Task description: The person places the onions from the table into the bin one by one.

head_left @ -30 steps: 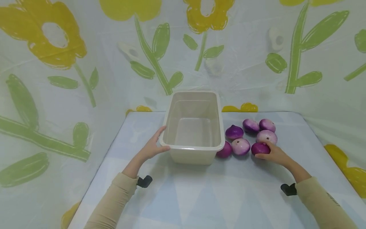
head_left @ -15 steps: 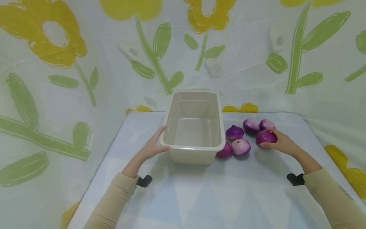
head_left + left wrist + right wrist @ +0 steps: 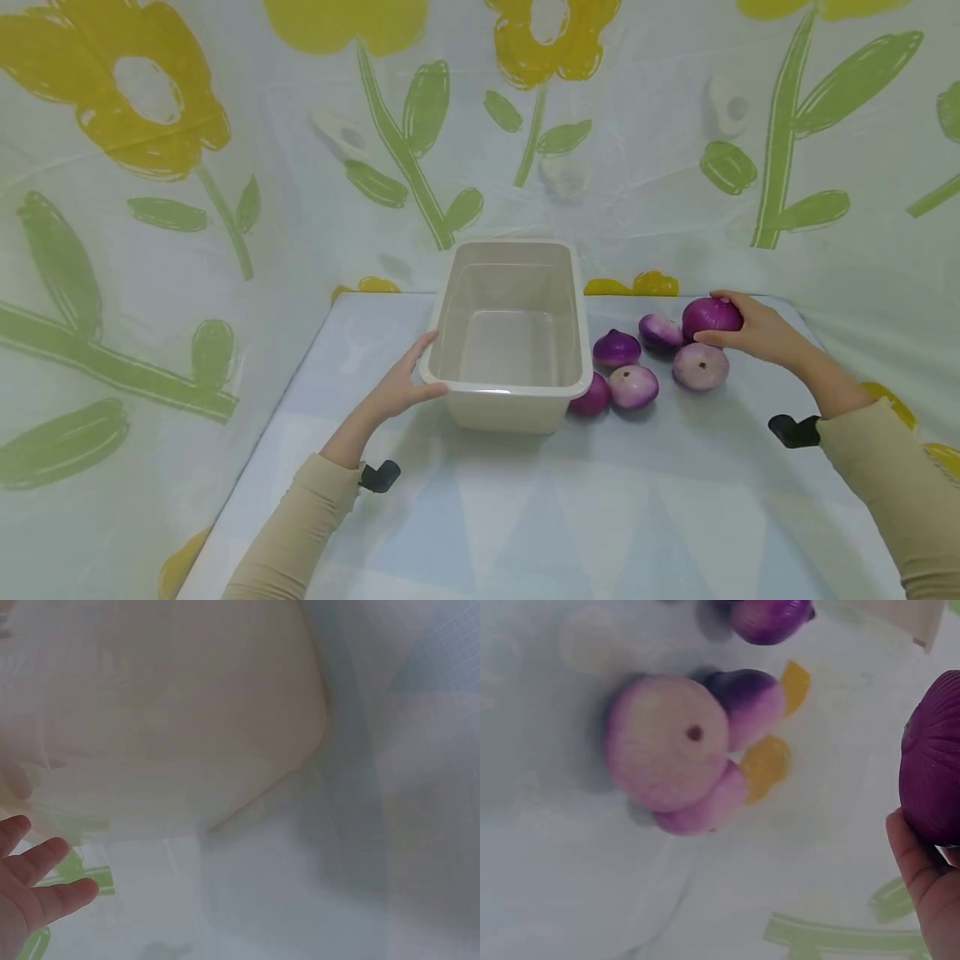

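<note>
Head view, right hand: curled around a dark purple onion, lifted clear of the table, far right of the tub.
Head view, left hand: fingers straight, resting against the near-left corner of the tub's rim, nothing held.
Head view, loose onions: pale one just below the held onion; striped one and pointed dark one farther left; two more touching the tub's near-right corner.
Head view, tub: rectangular, cream plastic, smooth and glossy, rounded rim, nothing inside.
Head view, surroundings: pale blue cloth on the table, slightly creased; hanging sheet with yellow flowers and green stems behind.
Left wrist view: fingertips splayed and relaxed beside the tub's rounded cream wall; picture hazy, contact itself not clear.
Right wrist view: held onion at right edge, ribbed shiny skin, thumb pressed under it; pale onion with dark root dot below, two others tucked behind it.
Risk, slip: smooth round skin, grip mostly at fingertips, likely to roll out if loosened.
Risk, scatter: a dropped onion could knock the cluster and send round ones rolling off the right edge.
Risk, tub: light plastic could slide on cloth if bumped, left hand only leaning on it.
</note>
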The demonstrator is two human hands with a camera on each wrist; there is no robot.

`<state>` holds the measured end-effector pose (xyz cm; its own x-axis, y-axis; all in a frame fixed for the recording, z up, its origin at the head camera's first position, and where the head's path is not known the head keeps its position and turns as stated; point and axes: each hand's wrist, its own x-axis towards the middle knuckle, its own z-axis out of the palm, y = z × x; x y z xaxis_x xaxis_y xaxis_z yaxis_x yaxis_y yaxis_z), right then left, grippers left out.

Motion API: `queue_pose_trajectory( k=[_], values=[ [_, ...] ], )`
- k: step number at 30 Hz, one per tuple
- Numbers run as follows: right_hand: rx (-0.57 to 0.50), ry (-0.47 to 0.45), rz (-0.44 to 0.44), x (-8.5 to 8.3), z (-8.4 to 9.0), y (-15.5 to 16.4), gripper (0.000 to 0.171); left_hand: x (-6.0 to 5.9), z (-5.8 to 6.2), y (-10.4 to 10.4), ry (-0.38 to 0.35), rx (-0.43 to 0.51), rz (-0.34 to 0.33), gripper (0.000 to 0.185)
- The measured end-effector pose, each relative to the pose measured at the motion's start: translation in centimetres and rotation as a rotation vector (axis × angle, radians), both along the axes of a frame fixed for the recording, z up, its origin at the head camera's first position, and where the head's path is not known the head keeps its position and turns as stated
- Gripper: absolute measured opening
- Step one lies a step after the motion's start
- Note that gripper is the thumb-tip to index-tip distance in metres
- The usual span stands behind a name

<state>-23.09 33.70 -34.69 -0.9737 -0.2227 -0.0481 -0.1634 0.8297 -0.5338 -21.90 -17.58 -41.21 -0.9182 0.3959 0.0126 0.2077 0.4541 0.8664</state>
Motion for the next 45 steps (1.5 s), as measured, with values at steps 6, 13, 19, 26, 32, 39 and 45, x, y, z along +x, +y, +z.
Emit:
queue_pose_trajectory(
  k=[6,13,19,26,32,39,45],
  values=[
    [0.022,0.034,-0.003,-0.6,3.0,-0.8,0.08,1.2,2.0,0.6,-0.02,0.003,-0.008,0.091],
    [0.012,0.056,0.006,-1.3,5.4,-2.1,0.079,1.8,2.8,0.8,-0.01,-0.007,-0.009,0.092],
    [-0.022,0.068,0.026,-2.1,6.9,-3.7,0.081,0.1,0.1,0.2,-0.018,-0.006,0.003,0.094],
    [-0.052,0.099,0.062,-3.2,8.0,-6.0,0.079,0.0,-0.3,0.0,0.008,0.014,0.008,0.094],
    [-0.061,0.105,0.092,-4.2,8.6,-8.0,0.08,0.4,-0.2,0.1,0.014,0.004,0.029,0.097],
    [-0.069,0.11,0.134,-5.2,9.3,-10.2,0.082,0.2,-0.4,0.1,0.044,0.026,0.023,0.094],
    [-0.067,0.13,0.179,-5.8,9.6,-12.0,0.079,0.2,-0.4,0.3,0.056,0.032,0.018,0.092]
  ],
)
